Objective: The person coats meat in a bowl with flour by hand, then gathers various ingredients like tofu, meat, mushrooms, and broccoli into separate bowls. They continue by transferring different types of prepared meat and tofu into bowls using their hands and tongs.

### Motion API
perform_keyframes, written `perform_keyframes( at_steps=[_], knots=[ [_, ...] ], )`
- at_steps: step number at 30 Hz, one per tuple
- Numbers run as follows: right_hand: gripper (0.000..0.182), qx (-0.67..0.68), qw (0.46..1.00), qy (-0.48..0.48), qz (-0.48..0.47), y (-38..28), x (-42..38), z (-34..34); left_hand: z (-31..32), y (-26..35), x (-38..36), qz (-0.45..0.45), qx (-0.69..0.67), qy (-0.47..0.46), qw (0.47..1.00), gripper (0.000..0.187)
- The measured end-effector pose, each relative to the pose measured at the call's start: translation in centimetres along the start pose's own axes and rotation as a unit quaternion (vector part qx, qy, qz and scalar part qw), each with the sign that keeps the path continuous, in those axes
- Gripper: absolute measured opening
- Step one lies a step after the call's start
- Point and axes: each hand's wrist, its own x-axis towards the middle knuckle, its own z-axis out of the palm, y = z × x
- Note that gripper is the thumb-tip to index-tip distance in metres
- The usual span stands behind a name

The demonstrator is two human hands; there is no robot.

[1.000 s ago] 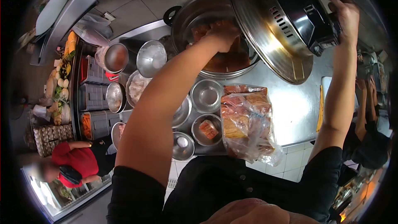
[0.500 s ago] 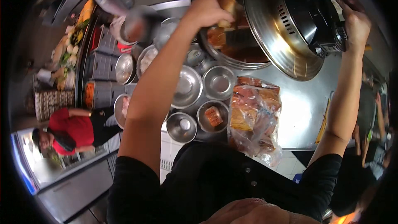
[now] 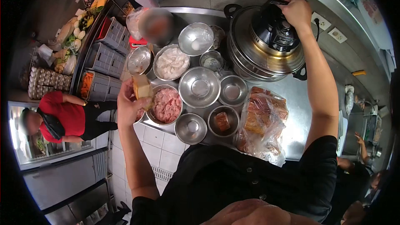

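Observation:
My left hand (image 3: 130, 103) is closed round a thick block of what looks like cooked pork belly (image 3: 143, 87), pale on one face and brown at the edge. It is held above the left side of a steel bowl of raw minced meat (image 3: 166, 105). My right hand (image 3: 296, 11) grips the black handle on top of a domed lid (image 3: 287, 63) with a black motor-like head. That lid sits over a large steel pot (image 3: 241, 64) with black side handles, hiding its contents. Near my body, a bowl (image 3: 236, 130) holds a small browned meat piece (image 3: 222, 121).
Browned meat slabs in a clear plastic bag (image 3: 264, 118) lie on the steel table (image 3: 300, 112). Steel bowls crowd the left, one with pale raw meat (image 3: 171, 63). A person in red (image 3: 62, 114) stands at far left; other people are at lower right. Wall sockets (image 3: 329, 29) lie behind.
My right hand has brought the tilted lid down onto the pot. My left hand has carried the pork belly from above the pot leftward to the minced meat bowl.

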Motion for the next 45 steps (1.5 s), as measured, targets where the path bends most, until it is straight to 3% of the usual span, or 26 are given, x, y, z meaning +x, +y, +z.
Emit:
perform_keyframes(
  at_steps=[2,4,12,15,17,19,21,22,23,25,28,33,35,37,39,41,43,44,45],
  knots=[
    [0.04,-0.003,0.999,0.035,-0.015,-0.4,0.0,-0.1,-1.9,-1.9,-1.5,-0.01,-0.027,0.025,0.999,0.078],
    [0.044,0.027,0.999,-0.03,0.014,-0.3,0.1,-0.9,-3.2,-3.0,-2.8,-0.017,-0.044,0.032,0.998,0.077],
    [0.044,0.052,0.993,-0.091,0.054,-0.2,-0.4,0.3,-6.2,-5.5,-5.1,-0.047,-0.086,0.036,0.994,0.077],
    [0.036,0.108,0.983,0.039,-0.141,-5.6,-2.6,-3.8,-6.3,-5.7,-5.0,-0.027,-0.059,0.046,0.997,0.077],
    [0.024,0.237,0.969,0.042,-0.05,-12.7,-6.9,-4.9,-6.3,-5.9,-5.0,-0.017,-0.064,0.026,0.997,0.078],
    [0.014,0.339,0.94,-0.031,-0.014,-17.9,-13.2,-1.3,-6.1,-6.6,-5.3,-0.02,-0.065,0.016,0.998,0.079],
    [0.017,0.205,0.955,-0.213,-0.005,-21.1,-19.2,3.8,-5.9,-7.2,-5.6,-0.014,-0.07,-0.006,0.997,0.081],
    [0.022,0.174,0.95,-0.258,-0.016,-21.1,-21.7,7.4,-5.9,-7.2,-5.7,-0.027,-0.063,-0.015,0.998,0.085],
    [0.023,0.088,0.966,-0.243,-0.011,-20.9,-24.5,10.9,-5.7,-6.9,-5.9,-0.029,-0.063,-0.011,0.998,0.085],
    [0.021,0.06,0.96,-0.273,0.016,-20.5,-27.6,14.8,-5.4,-6.3,-6.3,-0.026,-0.106,-0.055,0.992,0.092],
    [0.018,0.047,0.97,-0.236,0.045,-20.5,-29.3,17.1,-5.4,-6.9,-6.5,-0.016,-0.094,-0.057,0.994,0.089],
    [0.018,-0.008,0.977,-0.208,0.047,-23.6,-26.7,12.5,-4.6,-5.8,-5.5,-0.022,-0.056,-0.069,0.996,0.088],
    [0.019,0.038,0.984,-0.172,0.0,-24.9,-25.6,9.8,-4.2,-4.3,-4.5,-0.016,-0.037,-0.082,0.996,0.087],
    [0.014,0.084,0.986,-0.129,-0.057,-26.0,-25.0,6.9,-3.5,-2.4,-3.9,0.058,0.094,-0.06,0.992,0.086],
    [0.011,0.163,0.966,0.149,-0.136,-27.9,-24.6,4.4,-1.9,-0.1,-3.5,0.091,0.12,-0.051,0.987,0.086],
    [0.01,0.15,0.962,0.178,-0.145,-28.1,-24.5,4.1,0.2,2.3,-3.2,0.155,0.202,-0.061,0.965,0.088],
    [0.01,0.239,0.97,0.047,-0.01,-27.4,-25.3,5.6,3.0,2.2,-2.8,0.175,0.22,-0.082,0.956,0.088],
    [0.013,0.291,0.951,-0.045,0.098,-26.6,-26.2,7.2,4.7,0.9,-2.3,0.209,0.275,-0.091,0.934,0.087],
    [0.018,0.399,0.896,-0.083,0.179,-26.2,-27.1,8.8,5.9,-0.7,-2.0,0.241,0.328,-0.1,0.908,0.086]
  ],
)
